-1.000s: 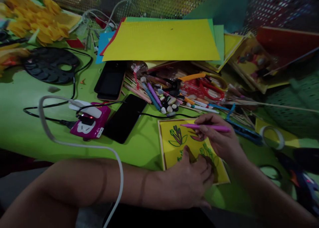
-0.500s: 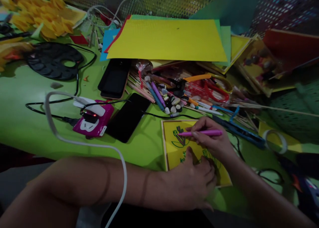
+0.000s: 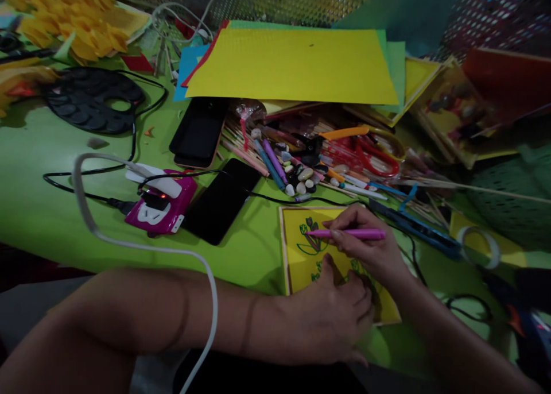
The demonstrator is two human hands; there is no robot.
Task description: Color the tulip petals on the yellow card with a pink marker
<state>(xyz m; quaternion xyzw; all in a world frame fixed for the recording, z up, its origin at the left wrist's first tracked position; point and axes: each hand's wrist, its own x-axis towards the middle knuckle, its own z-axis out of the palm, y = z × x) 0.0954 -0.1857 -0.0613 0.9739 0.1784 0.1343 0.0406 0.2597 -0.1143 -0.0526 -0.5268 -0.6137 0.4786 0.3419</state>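
Observation:
A pink felt-tip pen (image 3: 359, 234) is pinched in my right hand (image 3: 365, 242). Its tip meets a flower drawing (image 3: 310, 236) with green outlines, near the top left of a yellow sheet (image 3: 297, 274) in a thin pale frame. My left hand (image 3: 333, 313) lies across the lower part of the sheet with its fingers spread, holding nothing. That hand partly covers other green drawings. The framed sheet rests on the green table.
Past the frame lie pebbles (image 3: 305, 176), several pens, sticks and red-handled scissors (image 3: 376, 155). Coloured paper (image 3: 293, 66) is stacked behind. Leftward are two phones (image 3: 221, 201), a pink power socket (image 3: 166, 207) and a black palette (image 3: 92, 101). A white cable (image 3: 213, 302) crosses above my left forearm.
The view has shifted very slightly. Both hands stay in nearly the same place, and the pen tip has moved a tiny bit left on the flower drawing.

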